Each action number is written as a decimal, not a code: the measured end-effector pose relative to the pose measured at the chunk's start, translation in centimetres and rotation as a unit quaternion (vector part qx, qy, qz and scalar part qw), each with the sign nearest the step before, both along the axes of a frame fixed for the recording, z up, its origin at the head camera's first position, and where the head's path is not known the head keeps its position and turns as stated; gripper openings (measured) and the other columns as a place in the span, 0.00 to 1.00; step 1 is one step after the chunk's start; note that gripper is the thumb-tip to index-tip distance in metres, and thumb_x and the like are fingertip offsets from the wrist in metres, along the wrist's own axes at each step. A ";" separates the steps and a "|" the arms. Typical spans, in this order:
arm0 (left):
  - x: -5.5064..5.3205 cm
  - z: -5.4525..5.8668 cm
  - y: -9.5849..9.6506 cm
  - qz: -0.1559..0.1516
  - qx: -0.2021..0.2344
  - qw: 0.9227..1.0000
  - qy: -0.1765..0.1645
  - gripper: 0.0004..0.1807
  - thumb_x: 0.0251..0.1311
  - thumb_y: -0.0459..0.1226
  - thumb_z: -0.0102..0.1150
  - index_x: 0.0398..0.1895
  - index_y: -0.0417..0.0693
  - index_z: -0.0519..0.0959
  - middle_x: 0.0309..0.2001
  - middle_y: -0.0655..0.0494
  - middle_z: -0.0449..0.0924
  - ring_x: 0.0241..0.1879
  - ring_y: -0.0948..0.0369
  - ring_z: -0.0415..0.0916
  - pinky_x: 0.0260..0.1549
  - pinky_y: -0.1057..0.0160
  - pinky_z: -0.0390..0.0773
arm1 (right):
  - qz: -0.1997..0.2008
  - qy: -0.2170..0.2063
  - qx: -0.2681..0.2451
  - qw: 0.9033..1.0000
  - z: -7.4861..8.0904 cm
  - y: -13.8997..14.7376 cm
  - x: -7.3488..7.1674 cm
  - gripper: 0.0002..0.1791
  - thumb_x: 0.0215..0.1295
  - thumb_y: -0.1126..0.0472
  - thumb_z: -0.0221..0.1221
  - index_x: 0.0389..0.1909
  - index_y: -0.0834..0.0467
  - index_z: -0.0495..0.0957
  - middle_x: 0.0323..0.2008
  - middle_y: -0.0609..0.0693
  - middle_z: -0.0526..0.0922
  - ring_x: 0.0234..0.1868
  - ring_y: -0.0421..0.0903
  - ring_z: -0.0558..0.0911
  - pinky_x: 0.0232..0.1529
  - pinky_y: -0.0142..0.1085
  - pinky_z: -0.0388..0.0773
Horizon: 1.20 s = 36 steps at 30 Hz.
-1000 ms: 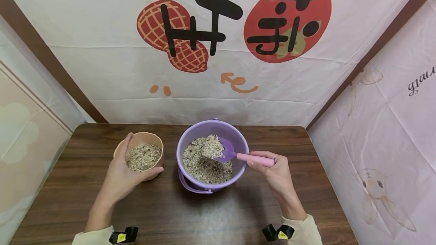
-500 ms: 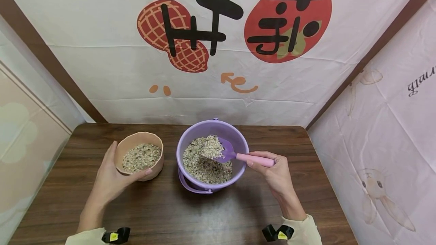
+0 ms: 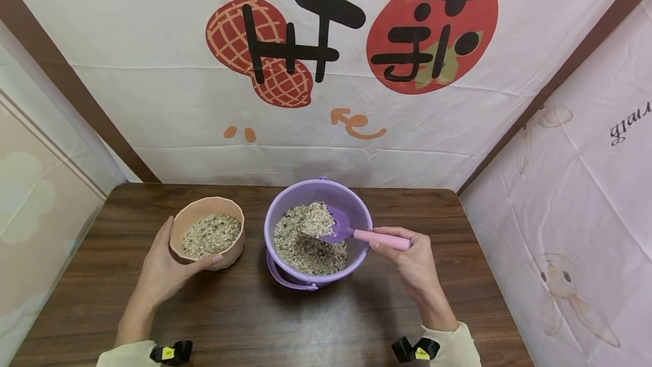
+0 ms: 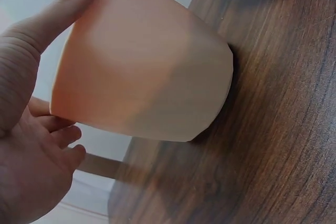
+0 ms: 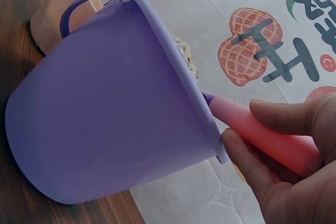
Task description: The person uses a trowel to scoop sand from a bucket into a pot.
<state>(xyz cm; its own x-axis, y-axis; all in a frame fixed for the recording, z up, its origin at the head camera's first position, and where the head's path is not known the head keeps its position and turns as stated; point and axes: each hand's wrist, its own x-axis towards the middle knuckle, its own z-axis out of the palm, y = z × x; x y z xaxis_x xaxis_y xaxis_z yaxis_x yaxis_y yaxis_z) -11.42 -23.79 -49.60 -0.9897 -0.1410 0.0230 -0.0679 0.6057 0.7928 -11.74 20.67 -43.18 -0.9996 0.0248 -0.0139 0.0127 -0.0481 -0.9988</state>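
My left hand [image 3: 162, 271] holds the peach, faceted plant pot [image 3: 235, 249] on the left of the table. Its thumb lies along the near rim, and its fingers are at the left side, partly curled in the left wrist view. Pale speckled granules [image 3: 211, 235] partly fill the pot. In my right hand [image 3: 417, 265] is the pink handle [image 3: 382, 239] of a small purple shovel [image 3: 340, 225], pinched between thumb and fingers. A heap of granules [image 3: 318, 220] rests on its blade, above those in the purple bucket [image 3: 270, 231]. The pot hides some left fingers.
The bucket's handle [image 3: 287, 282] hangs down at its near left side. Both containers stand on a dark wooden table [image 3: 326, 333]. A white printed cloth [image 3: 168, 106] rises behind the table's far edge, and another cloth [image 3: 560, 214] hangs at the right.
My left hand has shifted left and down, from over the pot's opening to its left side and near rim. The right hand, shovel and bucket hold still.
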 end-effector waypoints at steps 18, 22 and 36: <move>-0.1 -0.5 -0.1 0.014 0.023 1.000 -0.001 0.74 0.43 0.51 0.83 0.82 0.41 0.37 0.78 0.30 0.44 0.74 0.30 0.46 0.63 0.24 0.53 | 0.029 0.003 0.027 0.999 1.8 -3.9 -0.8 0.16 0.54 0.67 0.76 0.44 0.66 0.88 0.38 0.59 0.89 0.38 0.46 0.87 0.38 0.33 0.84; -0.1 -0.5 -0.1 0.016 0.021 1.000 -0.010 0.75 0.43 0.51 0.83 0.82 0.42 0.37 0.78 0.30 0.44 0.74 0.30 0.46 0.63 0.24 0.54 | 0.054 0.009 0.020 0.998 2.0 -6.0 -1.4 0.15 0.54 0.69 0.74 0.44 0.66 0.88 0.37 0.60 0.89 0.35 0.45 0.87 0.37 0.34 0.84; -0.2 -0.7 -0.1 0.006 0.034 0.999 -0.010 0.74 0.44 0.48 0.83 0.82 0.41 0.35 0.78 0.29 0.43 0.73 0.30 0.46 0.64 0.25 0.52 | 0.119 0.023 0.048 0.991 2.7 -12.3 -3.6 0.14 0.53 0.70 0.74 0.42 0.65 0.89 0.35 0.55 0.89 0.25 0.37 0.79 0.24 0.27 0.75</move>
